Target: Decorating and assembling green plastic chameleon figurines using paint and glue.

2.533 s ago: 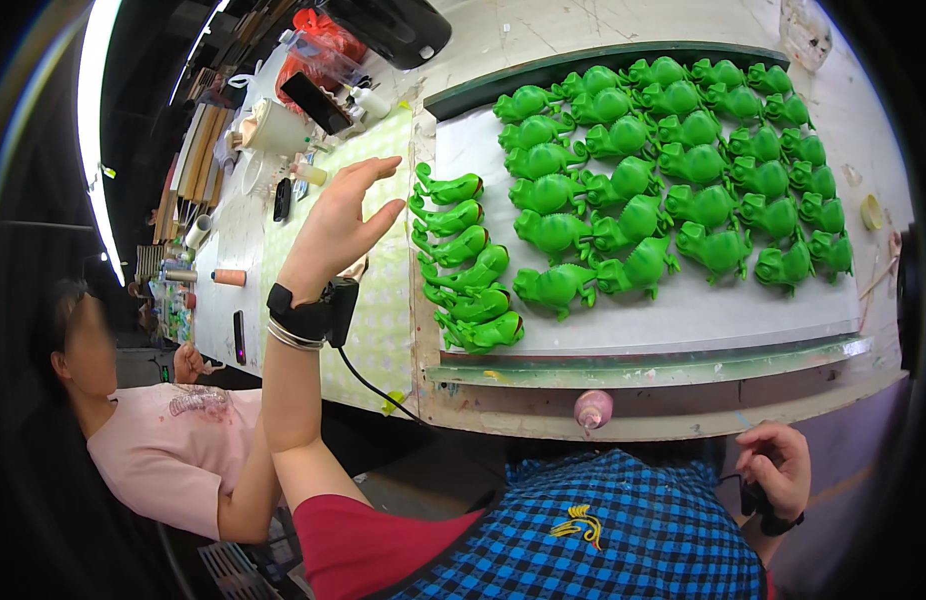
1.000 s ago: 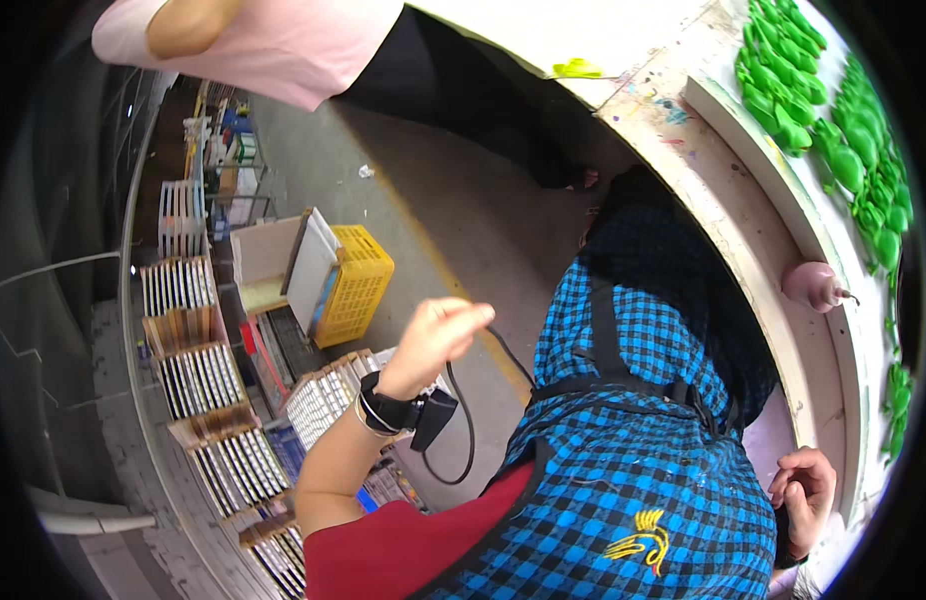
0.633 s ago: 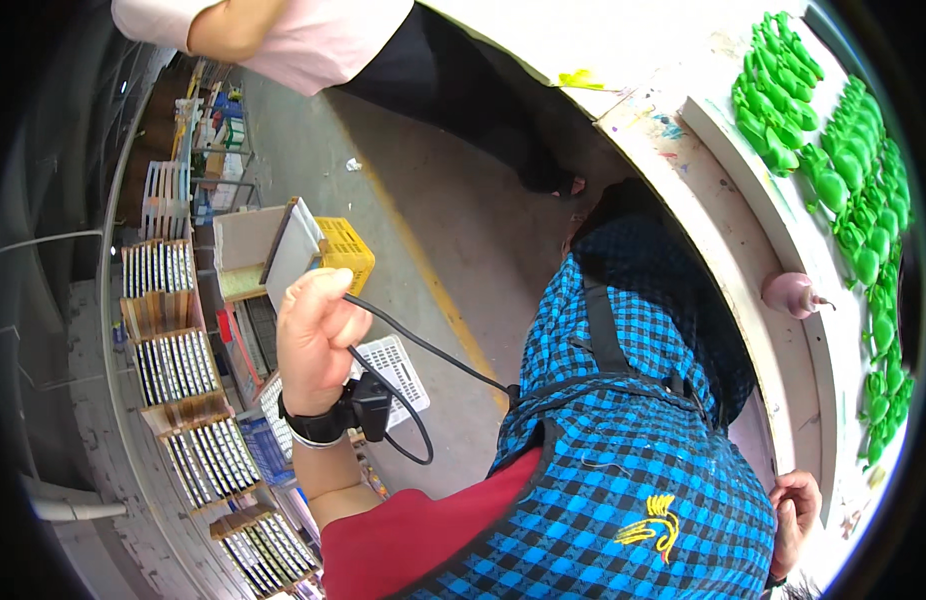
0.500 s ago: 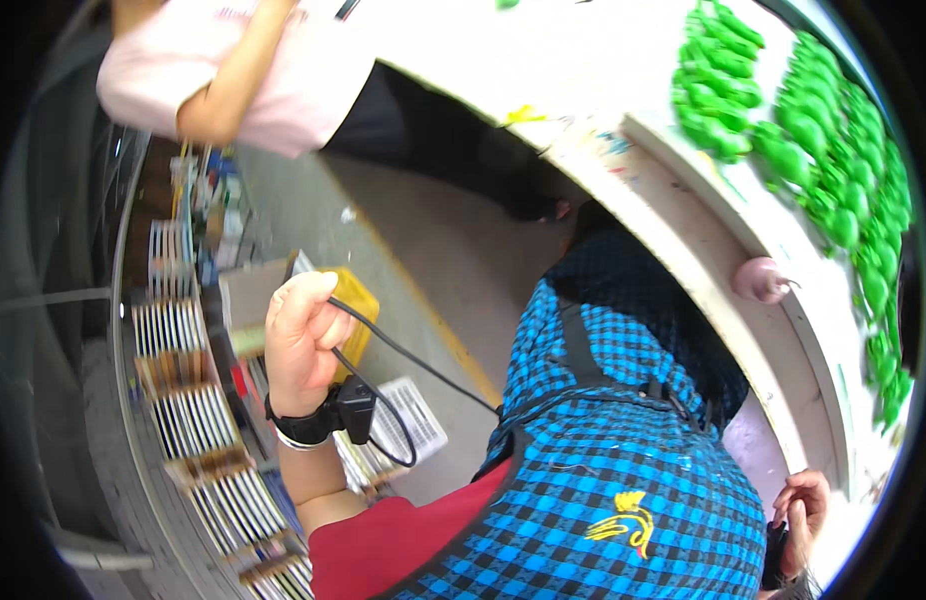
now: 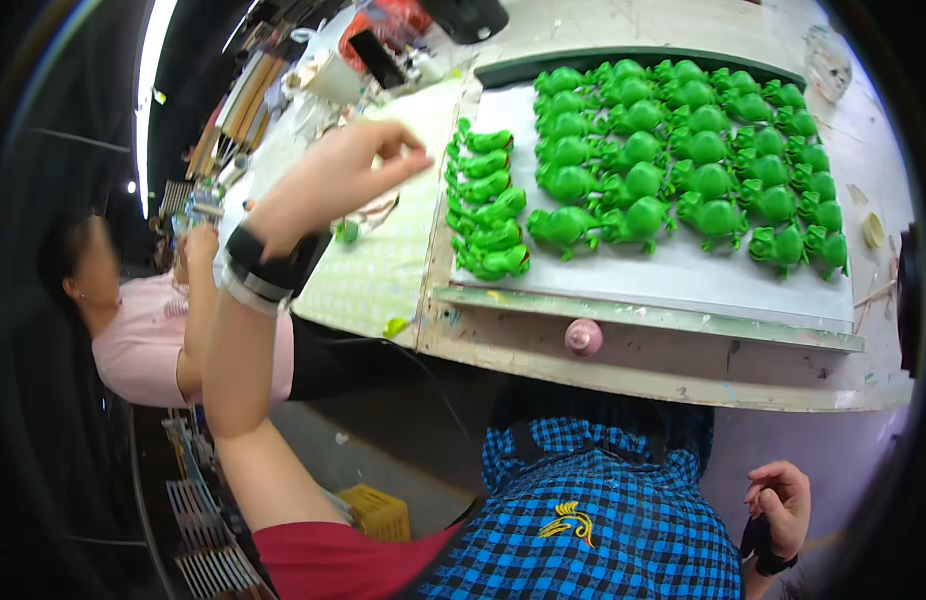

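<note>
My left hand is raised over a pale green mat, fingers loosely apart and pointing at a column of green frog toys; I see nothing in it. A black device is strapped to its wrist. Many more green frogs stand in rows on a white board on the bench. My right hand rests low by my lap, fingers curled in, with a dark band at the wrist.
A pink knob sticks out of the bench's front edge. A person in a pink shirt sits at the left. A yellow crate and racks are on the floor below. Clutter fills the bench's far left.
The view swung from the floor and racks back up to the bench. My left hand rose from beside the racks to above the mat near the frogs. My right hand stayed low.
</note>
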Tool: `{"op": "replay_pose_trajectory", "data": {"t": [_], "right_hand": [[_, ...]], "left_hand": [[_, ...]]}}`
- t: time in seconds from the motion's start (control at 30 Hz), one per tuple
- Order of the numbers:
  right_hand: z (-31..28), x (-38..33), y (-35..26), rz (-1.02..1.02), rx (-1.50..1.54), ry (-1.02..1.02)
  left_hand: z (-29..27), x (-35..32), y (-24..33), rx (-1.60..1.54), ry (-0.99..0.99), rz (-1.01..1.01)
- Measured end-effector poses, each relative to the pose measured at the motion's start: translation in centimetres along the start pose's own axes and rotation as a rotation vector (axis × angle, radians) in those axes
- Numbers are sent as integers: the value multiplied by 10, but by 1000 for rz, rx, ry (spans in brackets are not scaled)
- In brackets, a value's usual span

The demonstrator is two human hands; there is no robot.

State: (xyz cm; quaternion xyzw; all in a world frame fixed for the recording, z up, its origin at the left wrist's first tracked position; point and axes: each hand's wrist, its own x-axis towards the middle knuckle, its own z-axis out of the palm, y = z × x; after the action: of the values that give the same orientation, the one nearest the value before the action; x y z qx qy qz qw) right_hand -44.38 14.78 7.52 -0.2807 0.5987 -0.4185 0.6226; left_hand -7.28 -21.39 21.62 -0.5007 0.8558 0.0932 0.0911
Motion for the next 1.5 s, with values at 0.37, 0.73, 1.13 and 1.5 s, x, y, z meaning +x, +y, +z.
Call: {"op": "replay_pose_trajectory", "data": {"t": [0.37,0.73,1.13,1.5], "right_hand": [[10,-16,-25,17,100,96],[11,-12,-26,79,105,209],[18,8,-47,85,68,133],[119,114,-39,-545,-503,-32]], "left_hand": [[67,253,0,-18,250,322],[118,308,4,181,-117,292],[20,206,-4,-151,530,239],[49,-105,30,-1365,640,234]]}}
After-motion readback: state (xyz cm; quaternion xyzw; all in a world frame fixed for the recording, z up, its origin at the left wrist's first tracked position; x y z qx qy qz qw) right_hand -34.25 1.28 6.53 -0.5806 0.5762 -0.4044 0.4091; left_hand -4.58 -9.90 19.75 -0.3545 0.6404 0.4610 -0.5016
